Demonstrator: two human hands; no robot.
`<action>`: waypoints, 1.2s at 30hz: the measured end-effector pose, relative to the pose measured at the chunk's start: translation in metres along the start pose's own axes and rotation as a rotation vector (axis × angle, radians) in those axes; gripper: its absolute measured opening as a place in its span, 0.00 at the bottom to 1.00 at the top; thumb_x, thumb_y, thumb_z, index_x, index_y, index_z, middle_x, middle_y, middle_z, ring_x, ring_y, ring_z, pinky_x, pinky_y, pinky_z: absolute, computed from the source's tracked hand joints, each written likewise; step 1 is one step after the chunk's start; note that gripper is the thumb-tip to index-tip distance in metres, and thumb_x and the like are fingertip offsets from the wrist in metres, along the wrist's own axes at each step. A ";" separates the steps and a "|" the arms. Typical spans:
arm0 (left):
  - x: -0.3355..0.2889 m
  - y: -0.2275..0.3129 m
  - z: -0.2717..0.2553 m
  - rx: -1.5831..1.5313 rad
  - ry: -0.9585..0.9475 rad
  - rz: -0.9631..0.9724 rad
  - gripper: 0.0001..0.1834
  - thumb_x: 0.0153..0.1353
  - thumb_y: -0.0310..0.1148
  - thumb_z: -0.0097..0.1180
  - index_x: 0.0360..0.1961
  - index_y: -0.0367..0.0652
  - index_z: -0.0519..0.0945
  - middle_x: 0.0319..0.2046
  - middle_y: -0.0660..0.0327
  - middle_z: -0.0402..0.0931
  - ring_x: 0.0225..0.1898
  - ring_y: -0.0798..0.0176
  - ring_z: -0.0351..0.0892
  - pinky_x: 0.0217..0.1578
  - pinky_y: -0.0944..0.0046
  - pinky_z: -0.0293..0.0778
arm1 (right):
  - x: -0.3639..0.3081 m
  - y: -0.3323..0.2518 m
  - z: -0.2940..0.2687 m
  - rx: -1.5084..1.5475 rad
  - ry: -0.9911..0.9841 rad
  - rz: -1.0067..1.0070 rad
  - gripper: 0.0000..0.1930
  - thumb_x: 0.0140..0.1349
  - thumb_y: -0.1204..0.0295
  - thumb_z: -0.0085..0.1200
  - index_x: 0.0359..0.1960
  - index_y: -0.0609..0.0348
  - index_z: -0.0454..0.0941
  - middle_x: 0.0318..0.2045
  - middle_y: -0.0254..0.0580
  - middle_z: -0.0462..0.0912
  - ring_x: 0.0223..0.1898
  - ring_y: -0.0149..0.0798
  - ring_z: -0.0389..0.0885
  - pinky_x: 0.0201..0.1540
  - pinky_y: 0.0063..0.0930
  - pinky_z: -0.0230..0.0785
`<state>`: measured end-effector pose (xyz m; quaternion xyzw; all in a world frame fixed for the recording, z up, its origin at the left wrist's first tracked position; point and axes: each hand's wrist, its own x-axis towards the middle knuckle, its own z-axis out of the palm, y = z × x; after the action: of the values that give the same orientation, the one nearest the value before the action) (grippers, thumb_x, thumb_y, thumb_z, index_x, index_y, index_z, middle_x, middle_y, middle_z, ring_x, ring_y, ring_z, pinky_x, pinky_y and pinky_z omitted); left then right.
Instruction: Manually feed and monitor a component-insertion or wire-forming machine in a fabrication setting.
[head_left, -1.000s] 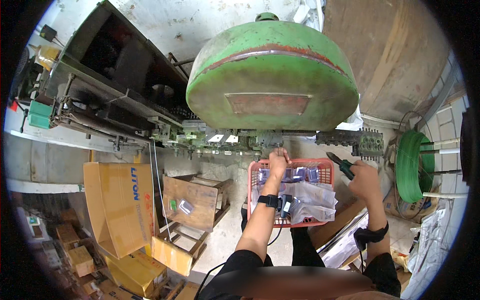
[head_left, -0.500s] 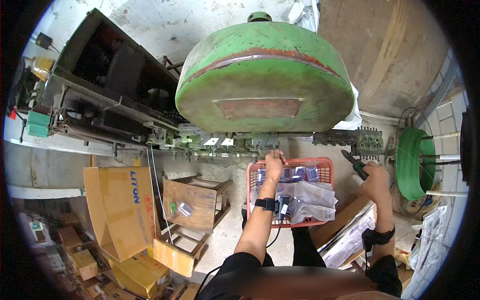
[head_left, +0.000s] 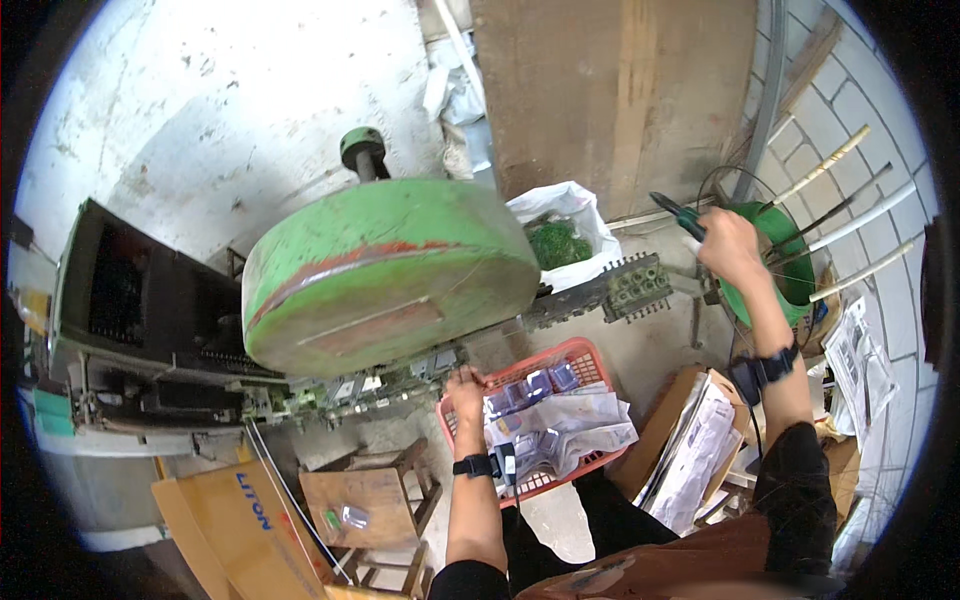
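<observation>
My right hand [head_left: 730,243] is closed round the green handles of a pair of pliers [head_left: 684,217]. The dark jaws point to the far left, in the air beside the coil of green wire [head_left: 768,262]. At the basket's far left corner, my left hand [head_left: 465,390] reaches to the lower edge of the green machine [head_left: 390,270]. Its fingers are bent together, and what they hold, if anything, is hidden. Below it stands a red plastic basket [head_left: 592,352] holding several bluish clear plastic packs [head_left: 537,385] and a crumpled plastic bag [head_left: 570,420].
A white sack [head_left: 590,205] of green bits stands behind the machine's block of rollers [head_left: 637,287]. To the right are an open carton [head_left: 645,420] with papers and white rods [head_left: 865,228] through the coil. A wooden stool [head_left: 360,500] and a large carton [head_left: 225,520] sit left.
The view has swung to the right. My right hand has carried the pliers farther away, up beside the green wire coil. My left hand remains at the machine's edge by the basket.
</observation>
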<state>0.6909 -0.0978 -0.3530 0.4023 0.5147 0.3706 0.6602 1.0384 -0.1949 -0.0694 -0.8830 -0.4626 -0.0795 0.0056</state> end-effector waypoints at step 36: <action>-0.008 0.021 0.000 -0.186 0.033 -0.287 0.10 0.60 0.33 0.40 0.28 0.38 0.68 0.22 0.52 0.74 0.22 0.58 0.75 0.21 0.65 0.70 | -0.182 -0.182 0.168 1.166 -0.613 0.016 0.18 0.41 0.65 0.59 0.31 0.63 0.69 0.21 0.51 0.75 0.25 0.48 0.74 0.28 0.35 0.64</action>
<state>0.6873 -0.0967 -0.3312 0.2557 0.5412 0.3251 0.7321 0.8105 -0.2256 -0.2730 -0.7214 -0.4038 0.4392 0.3517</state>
